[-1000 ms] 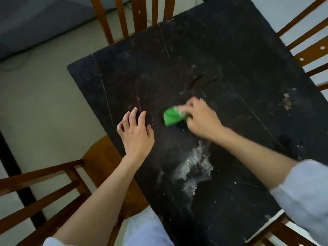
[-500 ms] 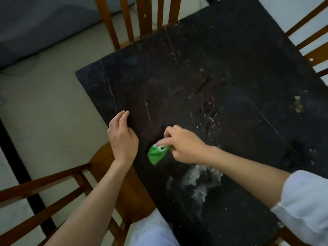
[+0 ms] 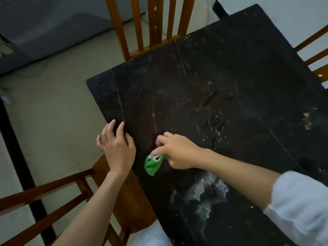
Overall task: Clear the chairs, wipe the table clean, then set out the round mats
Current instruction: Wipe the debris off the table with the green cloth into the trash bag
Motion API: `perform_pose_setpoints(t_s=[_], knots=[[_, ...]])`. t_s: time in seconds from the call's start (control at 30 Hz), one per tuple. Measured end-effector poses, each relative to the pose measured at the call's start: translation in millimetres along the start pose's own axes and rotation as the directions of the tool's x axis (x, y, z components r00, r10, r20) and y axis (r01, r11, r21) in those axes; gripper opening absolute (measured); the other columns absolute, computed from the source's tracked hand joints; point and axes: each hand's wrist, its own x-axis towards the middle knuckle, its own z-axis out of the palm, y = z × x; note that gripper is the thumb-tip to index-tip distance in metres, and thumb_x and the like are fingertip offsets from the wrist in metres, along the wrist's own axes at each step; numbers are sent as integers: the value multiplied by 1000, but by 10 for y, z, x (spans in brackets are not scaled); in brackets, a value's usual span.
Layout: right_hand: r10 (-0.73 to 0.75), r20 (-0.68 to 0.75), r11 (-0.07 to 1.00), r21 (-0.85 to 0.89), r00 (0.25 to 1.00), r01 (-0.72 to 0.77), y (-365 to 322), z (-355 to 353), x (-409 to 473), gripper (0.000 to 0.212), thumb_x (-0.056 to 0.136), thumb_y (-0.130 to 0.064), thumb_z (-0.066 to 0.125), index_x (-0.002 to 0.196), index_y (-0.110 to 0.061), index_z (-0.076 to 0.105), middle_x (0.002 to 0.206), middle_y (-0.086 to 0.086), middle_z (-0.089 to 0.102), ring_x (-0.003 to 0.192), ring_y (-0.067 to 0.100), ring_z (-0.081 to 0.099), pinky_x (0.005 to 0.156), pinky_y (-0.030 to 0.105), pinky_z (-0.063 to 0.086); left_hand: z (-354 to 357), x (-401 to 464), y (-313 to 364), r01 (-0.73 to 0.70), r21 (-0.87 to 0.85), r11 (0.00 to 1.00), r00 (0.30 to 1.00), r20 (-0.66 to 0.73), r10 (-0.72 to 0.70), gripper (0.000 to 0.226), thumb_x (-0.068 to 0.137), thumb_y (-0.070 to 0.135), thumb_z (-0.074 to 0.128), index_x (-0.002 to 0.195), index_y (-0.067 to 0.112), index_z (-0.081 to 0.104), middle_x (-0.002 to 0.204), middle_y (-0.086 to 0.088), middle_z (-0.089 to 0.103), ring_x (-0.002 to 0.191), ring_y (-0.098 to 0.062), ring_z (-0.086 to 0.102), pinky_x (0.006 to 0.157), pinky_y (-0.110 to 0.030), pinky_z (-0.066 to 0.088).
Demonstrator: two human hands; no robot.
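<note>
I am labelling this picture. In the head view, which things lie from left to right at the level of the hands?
Pale floor → left hand at the table's edge → green cloth → right hand holding the cloth → scratched black table.

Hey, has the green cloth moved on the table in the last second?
Yes. The green cloth, gripped by the right hand, has come toward the person and the table's left edge, closer to the white smear.

Pale tiled floor (image 3: 53, 103) — a dark grey sofa (image 3: 53, 27) beyond.
</note>
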Motion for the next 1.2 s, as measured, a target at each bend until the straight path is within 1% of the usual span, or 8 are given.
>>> perform_pose_setpoints(t_s=[0.07, 0.27, 0.47, 0.57, 0.8, 0.93, 1.1, 1.2], knots=[[170, -190, 982, 113, 967, -151, 198, -118, -111, 43, 78, -9, 51, 118, -22, 61, 107, 10, 53, 100, 31, 48, 78, 42, 48, 32, 13, 72, -61, 10, 998, 998, -15, 61, 38, 89, 17, 49, 126, 9, 56, 138, -15, 45, 132, -33, 34, 110, -53, 19], [756, -484, 621, 316, 441, -717, 1145, -676, 221, 42, 87, -11, 45, 127, -21, 52, 122, 14, 44, 114, 34, 41, 88, 43, 42, 161, -95, 312, -142, 15, 990, 989, 50, 141, 44, 88, 25, 45, 130, 13, 53, 139, -12, 45, 134, -31, 34, 111, -48, 20], [375, -175, 916, 222, 910, -335, 390, -62, -180, 44, 81, -11, 50, 118, -32, 59, 110, 2, 48, 104, 22, 45, 80, 38, 46, 139, -69, 231, -158, 10, 987, 986, 46, 157, 42, 88, 23, 44, 128, 15, 55, 138, -10, 47, 133, -29, 35, 109, -45, 23], [332, -64, 909, 288, 941, -301, 395, 48, -518, 36, 80, -14, 52, 111, -31, 62, 106, -3, 51, 99, 19, 53, 80, 36, 46, 160, -57, 270, -147, 23, 989, 989, 34, 146, 40, 88, 24, 44, 125, 15, 57, 136, -10, 48, 131, -30, 36, 108, -46, 23], [884, -455, 376, 551, 109, -745, 1613, -745, -97, 40, 89, -13, 40, 128, -13, 47, 128, 18, 40, 120, 35, 41, 93, 43, 40, 283, -80, 334, -90, 62, 994, 996, 16, 89, 37, 89, 29, 42, 122, 17, 53, 138, -9, 42, 133, -28, 29, 111, -49, 18], [860, -441, 437, 378, 257, -816, 1510, -757, 110, 43, 86, -10, 40, 128, -15, 47, 128, 16, 39, 119, 36, 40, 92, 43, 40, 300, -89, 326, -95, 77, 993, 995, 5, 95, 37, 89, 31, 42, 122, 17, 53, 138, -9, 43, 133, -28, 29, 111, -48, 17], [510, -179, 840, 317, 842, -441, 674, -141, -350, 37, 83, -16, 55, 119, -26, 59, 109, 3, 51, 104, 26, 53, 86, 42, 45, 286, -101, 313, -94, 85, 992, 996, 3, 94, 38, 89, 31, 43, 122, 17, 53, 138, -9, 43, 132, -28, 30, 110, -48, 18], [578, -250, 805, 335, 777, -490, 763, -131, -573, 35, 85, -18, 58, 119, -27, 61, 107, 2, 53, 102, 21, 54, 84, 37, 45, 287, -93, 334, -90, 80, 993, 996, 4, 89, 38, 89, 31, 43, 122, 17, 53, 138, -9, 43, 133, -29, 30, 110, -49, 18]])
